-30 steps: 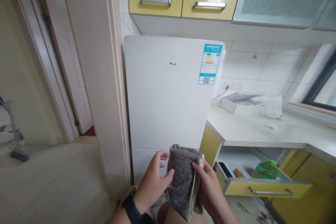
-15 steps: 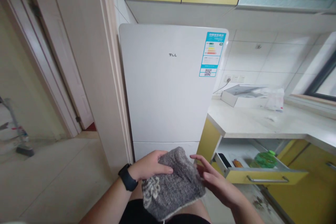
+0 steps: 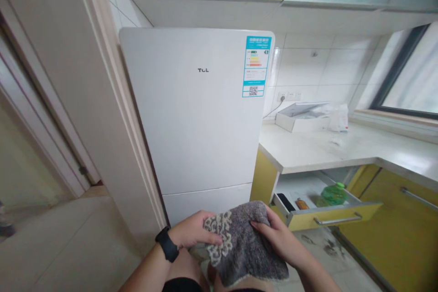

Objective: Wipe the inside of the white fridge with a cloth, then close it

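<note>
Between my hands is a grey cloth (image 3: pixel 244 246) with a pale scroll pattern along its left part. My left hand (image 3: pixel 196 232), with a black band on the wrist, pinches the patterned side, thumb on top and fingers hidden behind. On the opposite side, my right hand (image 3: pixel 277 235) grips the upper right edge, its thumb lying over the cloth. The cloth hangs loosely above my lap, its lower edge drooping. Just beyond it stands a white fridge (image 3: pixel 198 123) with both doors shut.
At right a yellow drawer (image 3: pixel 337 216) is pulled out, holding a green bottle (image 3: pixel 334 194), a black flat item (image 3: pixel 285 202) and a small orange-brown item (image 3: pixel 301 204). A white box (image 3: pixel 296 118) and plastic bag (image 3: pixel 337 117) lie on the counter (image 3: pixel 308 148). A door frame (image 3: pixel 102 100) borders the fridge's left.
My right hand has closed on the cloth's right side, where its fingers were apart before. The cloth has turned and shifted right, showing more pattern. The view has swung right.
</note>
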Tool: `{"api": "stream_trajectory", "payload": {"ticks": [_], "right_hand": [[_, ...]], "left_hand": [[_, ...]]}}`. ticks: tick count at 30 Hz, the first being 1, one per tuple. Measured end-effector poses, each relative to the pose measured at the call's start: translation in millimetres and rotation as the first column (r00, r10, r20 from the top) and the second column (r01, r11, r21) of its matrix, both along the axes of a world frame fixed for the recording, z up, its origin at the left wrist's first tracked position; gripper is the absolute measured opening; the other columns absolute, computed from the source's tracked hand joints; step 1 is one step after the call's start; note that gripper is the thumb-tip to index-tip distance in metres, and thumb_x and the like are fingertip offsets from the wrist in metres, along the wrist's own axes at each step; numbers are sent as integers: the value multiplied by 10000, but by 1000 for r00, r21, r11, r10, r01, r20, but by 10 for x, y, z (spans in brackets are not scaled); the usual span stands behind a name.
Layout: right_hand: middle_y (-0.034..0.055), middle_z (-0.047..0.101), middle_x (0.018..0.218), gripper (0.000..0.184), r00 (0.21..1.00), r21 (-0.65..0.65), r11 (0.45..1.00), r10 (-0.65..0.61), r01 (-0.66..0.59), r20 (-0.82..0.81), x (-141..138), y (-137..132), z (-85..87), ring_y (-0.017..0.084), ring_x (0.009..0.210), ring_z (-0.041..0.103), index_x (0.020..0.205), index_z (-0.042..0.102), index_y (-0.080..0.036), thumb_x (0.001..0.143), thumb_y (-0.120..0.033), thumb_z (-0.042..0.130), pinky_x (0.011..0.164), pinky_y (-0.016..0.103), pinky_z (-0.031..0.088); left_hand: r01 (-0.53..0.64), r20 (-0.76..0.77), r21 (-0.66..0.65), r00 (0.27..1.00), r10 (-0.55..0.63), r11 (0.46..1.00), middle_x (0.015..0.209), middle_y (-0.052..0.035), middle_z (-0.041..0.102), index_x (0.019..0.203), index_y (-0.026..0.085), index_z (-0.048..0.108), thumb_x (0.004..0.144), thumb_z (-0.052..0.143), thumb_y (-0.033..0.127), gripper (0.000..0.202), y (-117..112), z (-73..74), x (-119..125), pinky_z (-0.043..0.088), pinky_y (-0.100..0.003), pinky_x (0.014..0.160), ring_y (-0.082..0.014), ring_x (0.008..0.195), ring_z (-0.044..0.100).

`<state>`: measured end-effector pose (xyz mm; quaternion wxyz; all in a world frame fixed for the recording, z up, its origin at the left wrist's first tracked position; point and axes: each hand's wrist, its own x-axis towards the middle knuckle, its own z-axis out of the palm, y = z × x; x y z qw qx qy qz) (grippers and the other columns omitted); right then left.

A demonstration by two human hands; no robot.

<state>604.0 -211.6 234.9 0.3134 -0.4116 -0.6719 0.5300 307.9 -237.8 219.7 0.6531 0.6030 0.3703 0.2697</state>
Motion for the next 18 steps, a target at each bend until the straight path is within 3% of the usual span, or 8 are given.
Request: {"api": "stream_trajectory", "payload": {"ticks": [2, 4, 6, 8, 12, 15, 16, 18], "right_hand": [[144, 462, 1395, 668, 1000, -10, 1000, 14, -14, 9, 112, 46, 0, 207, 1238, 488, 1391, 388, -75, 903, -483, 592, 1107, 344, 334], [147, 478, 1380, 655, 1000, -42, 999, 8, -8, 13, 211, 121, 2, 195, 1219, 510, 1367, 407, -61, 899, -476, 602, 1103, 333, 358], [128, 501, 1363, 638, 999, -85, 996, -30, 33, 27, 307, 235, 2, 187, 1205, 528, 1357, 426, -79, 891, -472, 614, 1096, 326, 378], [107, 537, 1326, 608, 995, -94, 991, -93, 96, 39, 411, 393, 23, 191, 1182, 551, 1334, 461, -99, 878, -462, 632, 1074, 325, 406], [117, 597, 1227, 605, 955, -124, 953, -287, 278, -71, 689, 841, 246, 236, 1067, 611, 1282, 517, -106, 823, -455, 702, 961, 348, 494], [125, 627, 1153, 599, 809, -222, 844, -532, 487, -250, 987, 1303, 575, 272, 962, 643, 1216, 577, -145, 730, -428, 783, 825, 364, 543], [135, 635, 1122, 584, 727, -234, 789, -614, 567, -309, 1099, 1484, 688, 272, 910, 651, 1196, 590, -147, 710, -399, 795, 766, 357, 547], [160, 630, 1120, 559, 579, -182, 688, -701, 702, -416, 1327, 1884, 868, 237, 834, 655, 1226, 576, -137, 753, -378, 753, 706, 326, 539]], "left_hand": [[-59, 85, 23, 995, 57, 998, 1075, -150, 630, 1090, 14, 617, 774, 768, 337, 476, 72, -184, 43, 439, -295, 901, -158, 945, 579], [-154, 76, 64, 986, 149, 986, 1026, -127, 621, 1094, 9, 616, 827, 712, 410, 492, 148, -297, 104, 415, -228, 765, -115, 856, 535], [-207, 4, 74, 978, 208, 975, 988, -116, 598, 1081, 14, 612, 846, 663, 478, 523, 218, -382, 160, 370, -209, 638, -119, 823, 496], [-228, -87, 47, 969, 231, 973, 1037, -132, 579, 1124, 34, 612, 842, 624, 520, 562, 269, -497, 190, 404, -226, 625, -170, 904, 509], [-251, -316, -9, 919, 235, 968, 1130, -160, 564, 1259, 68, 577, 807, 526, 654, 742, 275, -944, 67, 411, -244, 642, -202, 938, 549], [-270, -401, -28, 885, 236, 963, 1136, -132, 583, 1249, 123, 577, 732, 499, 811, 865, 149, -1278, -262, 432, -277, 706, -213, 958, 557], [-288, -459, -39, 856, 239, 957, 1078, -126, 601, 1161, 121, 593, 625, 511, 889, 940, 62, -1324, -412, 447, -308, 792, -223, 951, 569], [-324, -573, -4, 776, 263, 946, 1026, -108, 621, 1011, 135, 610, 646, 504, 890, 845, -203, -1276, -733, 429, -327, 925, -215, 1004, 575]]}}
